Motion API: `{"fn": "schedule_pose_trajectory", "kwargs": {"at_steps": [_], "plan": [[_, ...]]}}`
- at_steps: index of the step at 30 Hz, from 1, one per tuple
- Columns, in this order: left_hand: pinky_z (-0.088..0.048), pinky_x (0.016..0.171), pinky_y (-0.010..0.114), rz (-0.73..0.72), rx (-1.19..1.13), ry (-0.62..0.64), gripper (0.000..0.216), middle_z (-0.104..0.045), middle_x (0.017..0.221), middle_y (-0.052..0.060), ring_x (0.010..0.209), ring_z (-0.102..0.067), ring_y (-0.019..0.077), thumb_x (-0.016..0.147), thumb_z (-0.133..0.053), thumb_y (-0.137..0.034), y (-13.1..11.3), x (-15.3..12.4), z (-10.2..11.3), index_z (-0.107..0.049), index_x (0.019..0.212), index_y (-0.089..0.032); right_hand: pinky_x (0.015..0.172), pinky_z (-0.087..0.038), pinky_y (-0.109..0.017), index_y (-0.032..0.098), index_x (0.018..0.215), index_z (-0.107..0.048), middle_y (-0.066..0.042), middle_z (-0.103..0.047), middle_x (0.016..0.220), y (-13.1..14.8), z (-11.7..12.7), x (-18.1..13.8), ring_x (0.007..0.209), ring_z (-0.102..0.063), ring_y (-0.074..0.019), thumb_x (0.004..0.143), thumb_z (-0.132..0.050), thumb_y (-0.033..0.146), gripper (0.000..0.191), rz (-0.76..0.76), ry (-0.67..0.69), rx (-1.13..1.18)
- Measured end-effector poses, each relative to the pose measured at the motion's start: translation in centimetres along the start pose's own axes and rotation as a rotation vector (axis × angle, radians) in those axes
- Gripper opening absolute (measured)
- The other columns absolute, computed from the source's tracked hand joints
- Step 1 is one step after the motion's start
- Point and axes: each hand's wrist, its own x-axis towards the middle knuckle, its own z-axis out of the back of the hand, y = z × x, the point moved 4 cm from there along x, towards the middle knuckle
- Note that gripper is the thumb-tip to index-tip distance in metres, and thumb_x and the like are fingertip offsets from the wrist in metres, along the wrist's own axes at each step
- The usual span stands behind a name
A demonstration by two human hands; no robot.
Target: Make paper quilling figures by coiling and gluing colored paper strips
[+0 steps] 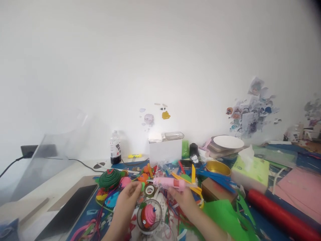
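My right hand is wrapped round a pink hot glue gun, its metal nozzle pointing left. A small green piece is pinched between the fingertips of my left hand, close to the nozzle; I cannot tell whether they touch. Just below the gun lies a roll of tape. Between my forearms stands a clear round container with a pink and red coiled ornament inside. To the left of my left hand sits a dark green coiled piece.
Craft scraps and strips crowd the table. At the back stand a bottle and a white box. Towards the right are a gold bowl, a tissue pack, green sheets and a red roll. A black tablet-like slab lies left.
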Motion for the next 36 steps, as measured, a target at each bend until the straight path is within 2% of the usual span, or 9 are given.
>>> {"fn": "schedule_pose_trajectory", "kwargs": {"at_steps": [5, 13, 19, 29, 36], "plan": [[-0.046, 0.056, 0.027, 0.009, -0.060, -0.005, 0.042, -0.063, 0.062, 0.001, 0.060, -0.059, 0.0174, 0.057, -0.064, -0.056, -0.5, -0.4, 0.1, -0.061, 0.072, -0.016, 0.077, -0.045, -0.040, 0.014, 0.086, -0.061, -0.011, -0.066, 0.085, 0.3, 0.0, -0.3, 0.081, -0.060, -0.0268, 0.066, -0.056, 0.062, 0.052, -0.012, -0.006, 0.022], [-0.042, 0.053, 0.027, 0.026, -0.098, 0.017, 0.041, -0.054, 0.053, -0.002, 0.052, -0.052, 0.0141, 0.059, -0.063, -0.055, -1.0, -0.9, -0.3, -0.060, 0.070, -0.016, 0.072, -0.048, -0.037, 0.013, 0.081, -0.064, -0.011, -0.068, 0.078, 0.9, -0.1, -0.5, 0.075, -0.062, -0.0256, 0.067, -0.058, 0.056, 0.046, 0.032, -0.006, -0.059], [-0.042, 0.055, 0.027, 0.052, -0.148, 0.024, 0.039, -0.053, 0.054, -0.002, 0.052, -0.049, 0.0129, 0.060, -0.063, -0.052, -0.7, -0.8, -0.3, -0.059, 0.073, -0.016, 0.071, -0.049, -0.037, 0.013, 0.079, -0.064, -0.011, -0.068, 0.077, 0.4, -0.1, -0.5, 0.075, -0.062, -0.0260, 0.069, -0.057, 0.055, 0.045, 0.065, -0.011, -0.086], [-0.040, 0.053, 0.025, 0.032, -0.119, 0.040, 0.035, -0.053, 0.053, -0.002, 0.052, -0.049, 0.0127, 0.062, -0.063, -0.050, -1.9, -1.6, -0.5, -0.059, 0.071, -0.016, 0.069, -0.049, -0.035, 0.014, 0.077, -0.064, -0.011, -0.068, 0.075, 0.8, 0.1, -0.6, 0.072, -0.063, -0.0254, 0.068, -0.056, 0.056, 0.044, 0.082, -0.054, -0.129], [-0.039, 0.056, 0.025, 0.051, -0.119, 0.055, 0.035, -0.052, 0.056, -0.003, 0.055, -0.049, 0.0129, 0.063, -0.062, -0.049, -1.4, -1.3, -0.4, -0.057, 0.073, -0.016, 0.068, -0.050, -0.037, 0.014, 0.077, -0.064, -0.011, -0.068, 0.074, 0.5, 0.3, -0.6, 0.071, -0.063, -0.0266, 0.068, -0.058, 0.052, 0.040, 0.086, -0.104, -0.171]]}}
